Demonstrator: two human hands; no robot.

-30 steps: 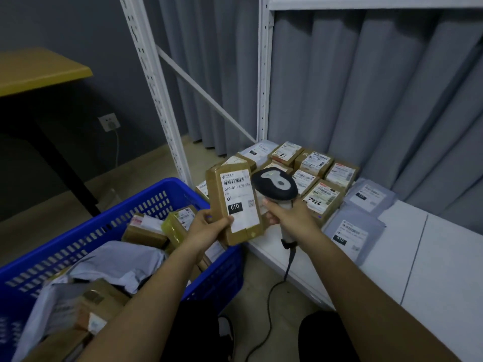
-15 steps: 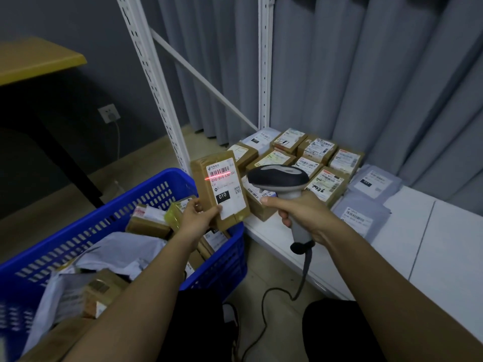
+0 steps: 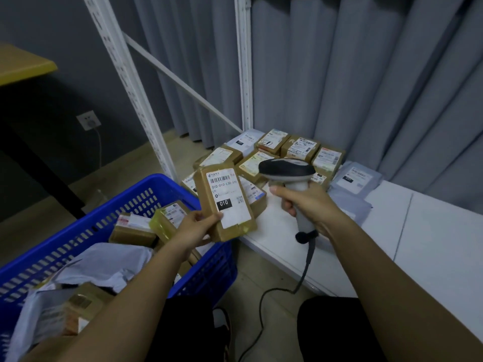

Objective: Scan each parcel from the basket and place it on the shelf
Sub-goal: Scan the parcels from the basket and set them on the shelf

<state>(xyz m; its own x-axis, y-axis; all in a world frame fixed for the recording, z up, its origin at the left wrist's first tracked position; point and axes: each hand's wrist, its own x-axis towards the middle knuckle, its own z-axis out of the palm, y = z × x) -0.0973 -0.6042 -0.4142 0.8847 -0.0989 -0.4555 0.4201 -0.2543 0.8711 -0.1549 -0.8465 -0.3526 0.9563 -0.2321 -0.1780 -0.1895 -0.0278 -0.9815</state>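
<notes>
My left hand (image 3: 194,228) grips a brown cardboard parcel (image 3: 224,202) by its lower left corner, label up, with a barcode and a black "010" tag showing. It hovers over the right rim of the blue basket (image 3: 125,205). My right hand (image 3: 305,205) holds a grey corded barcode scanner (image 3: 286,171) by its handle, its dark head pointing left at the parcel. Behind both lies the low white shelf (image 3: 418,231), where several labelled brown boxes (image 3: 300,147) and grey mailer bags (image 3: 355,178) sit in rows.
More boxes and grey bags fill the basket (image 3: 104,262). White perforated shelf uprights (image 3: 130,82) and a diagonal brace stand behind it. The scanner cable (image 3: 274,296) hangs to the floor. A yellow-topped table (image 3: 21,64) is at far left. Grey curtains back the shelf.
The red scan line seen on the label half a second ago is gone. The parcel and the scanner sit a little further apart, both roughly where they were.
</notes>
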